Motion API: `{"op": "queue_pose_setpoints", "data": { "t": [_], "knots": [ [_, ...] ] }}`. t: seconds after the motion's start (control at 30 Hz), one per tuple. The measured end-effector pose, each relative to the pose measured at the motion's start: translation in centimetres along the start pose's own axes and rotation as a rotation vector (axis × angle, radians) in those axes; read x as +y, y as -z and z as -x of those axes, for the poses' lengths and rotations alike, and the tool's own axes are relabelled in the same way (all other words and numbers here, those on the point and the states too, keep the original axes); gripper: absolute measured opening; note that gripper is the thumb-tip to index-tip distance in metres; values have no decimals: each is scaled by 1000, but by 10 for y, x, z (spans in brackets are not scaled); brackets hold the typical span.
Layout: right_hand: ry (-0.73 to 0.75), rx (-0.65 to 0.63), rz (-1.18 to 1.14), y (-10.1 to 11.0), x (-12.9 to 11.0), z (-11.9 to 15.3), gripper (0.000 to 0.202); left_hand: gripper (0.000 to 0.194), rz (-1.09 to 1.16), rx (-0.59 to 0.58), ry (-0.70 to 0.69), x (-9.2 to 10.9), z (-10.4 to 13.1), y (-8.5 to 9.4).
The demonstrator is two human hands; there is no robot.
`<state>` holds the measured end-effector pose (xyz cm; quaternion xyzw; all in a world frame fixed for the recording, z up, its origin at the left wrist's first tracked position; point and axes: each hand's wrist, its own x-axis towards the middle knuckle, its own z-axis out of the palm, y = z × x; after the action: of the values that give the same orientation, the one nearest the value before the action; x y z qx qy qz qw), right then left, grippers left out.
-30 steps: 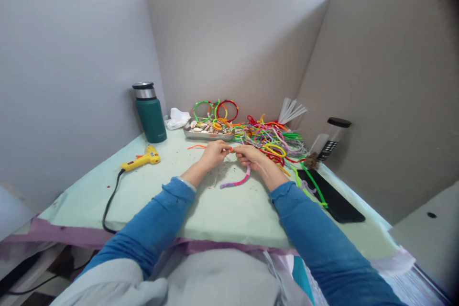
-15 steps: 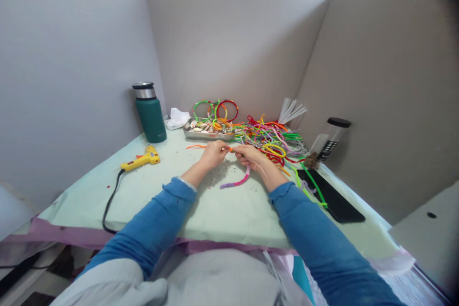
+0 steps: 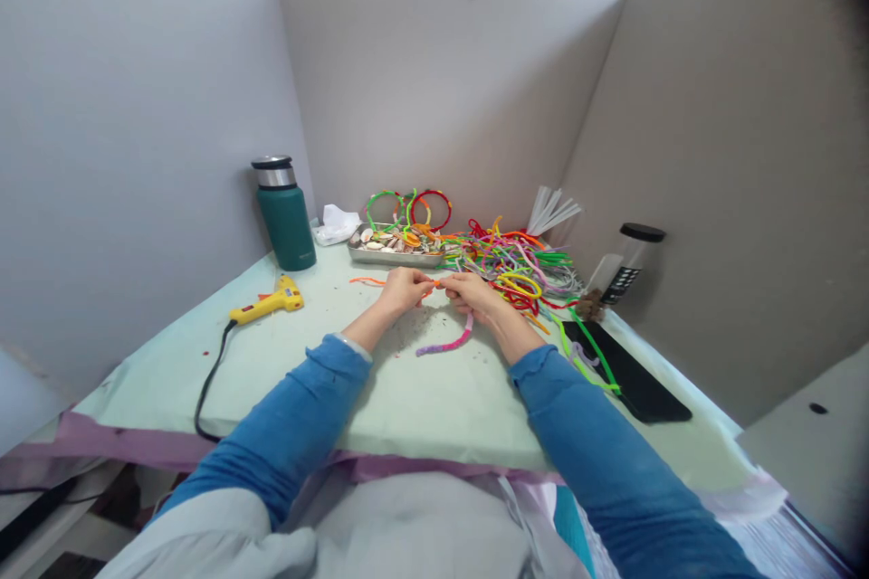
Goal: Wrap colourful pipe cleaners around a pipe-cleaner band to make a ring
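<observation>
Over the middle of the table, my left hand [image 3: 405, 289] pinches an orange pipe cleaner [image 3: 367, 280], whose loose end sticks out to the left. My right hand [image 3: 468, 293] is closed close beside it, fingertips pressed at the same orange spot. Below the right palm hangs a curved pink and purple pipe-cleaner strip [image 3: 446, 346], its upper end hidden in that hand. Whether the orange piece is wrapped around the strip cannot be seen, since the fingers cover the join.
A yellow glue gun [image 3: 272, 299] with a black cord lies left, near a green bottle [image 3: 285, 226]. Behind my hands stand a metal tray [image 3: 397, 259] of shells and colourful rings [image 3: 432, 195]. A pipe-cleaner heap [image 3: 522, 262], a black phone-like slab [image 3: 644, 380] and a clear jar [image 3: 628, 262] are right.
My left hand has shifted very slightly left, and the orange pipe cleaner's loose end with it. My right hand and the hanging strip look almost the same.
</observation>
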<state>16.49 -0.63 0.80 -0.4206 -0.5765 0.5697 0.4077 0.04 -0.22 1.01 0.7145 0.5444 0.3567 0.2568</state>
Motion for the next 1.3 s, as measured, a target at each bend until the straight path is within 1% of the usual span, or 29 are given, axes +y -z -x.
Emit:
{"op": "queue_pose_setpoints", "data": {
  "t": [0.1, 0.2, 0.3, 0.4, 0.5, 0.6, 0.63, 0.67, 0.8, 0.87, 0.9, 1.0, 1.13, 1.3],
  "knots": [
    [7, 24, 46, -1, -1, 1, 24, 22, 102, -87, 15, 2, 4, 3],
    [9, 34, 71, -2, -2, 3, 23, 28, 225, -149, 44, 2, 7, 4],
    [11, 14, 67, -3, -4, 5, 23, 32, 324, -197, 90, -2, 6, 3],
    [24, -4, 56, -3, -5, 6, 24, 30, 417, -259, 90, -7, 5, 3],
    [25, -8, 59, -1, -4, 4, 26, 26, 405, -304, 60, -10, 3, 4],
    [17, 17, 61, 2, -2, 1, 26, 17, 284, -342, -4, -8, 4, 5],
    [15, 21, 59, 2, -1, 1, 25, 16, 227, -330, -35, -7, 4, 5],
    [11, 19, 56, 3, 0, 1, 25, 18, 155, -291, -60, -5, 5, 5],
    [-10, -10, 74, 2, 1, 1, 25, 19, -189, -78, -231, -3, 5, 3],
    [-18, -11, 91, 1, 1, 1, 25, 21, -307, -30, -306, -5, 5, 2],
    [-20, -10, 95, 1, 1, 1, 25, 22, -343, -23, -321, -5, 5, 2],
    [-25, -6, 88, 0, 0, 2, 26, 24, -387, 0, -328, -6, 6, 2],
    [-28, 11, 92, -2, -1, 2, 26, 23, -385, 48, -344, -3, 8, 3],
    [-19, 24, 106, -2, -2, 3, 23, 22, -349, 46, -350, -4, 7, 3]
  ]
}}
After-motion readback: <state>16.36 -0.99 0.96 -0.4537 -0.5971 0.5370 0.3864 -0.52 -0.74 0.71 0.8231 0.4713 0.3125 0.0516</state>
